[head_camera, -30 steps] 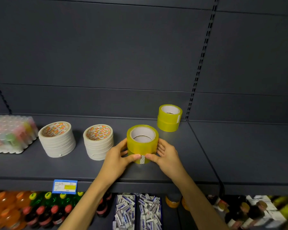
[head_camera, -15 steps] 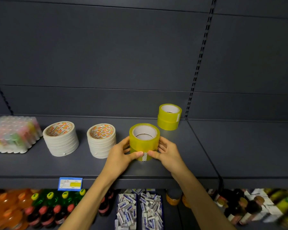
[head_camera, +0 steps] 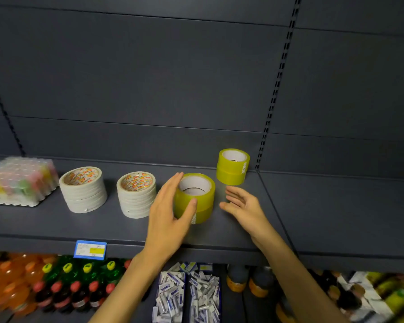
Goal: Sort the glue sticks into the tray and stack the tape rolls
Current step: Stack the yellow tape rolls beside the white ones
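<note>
Left hand point(head_camera: 167, 214): rested on near yellow tape stack point(head_camera: 194, 198), fingers straight, thumb on its front
Right hand point(head_camera: 243, 205): wide, just beside stack, apart

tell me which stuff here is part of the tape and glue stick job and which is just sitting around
Part of the job:
near yellow tape stack, touched by the left hand
right hand, open beside it
far yellow tape stack
two white tape stacks
trays of small white sticks, possibly the glue sticks

Just lying about:
wrapped pastel pack
price label
drink bottles
</note>
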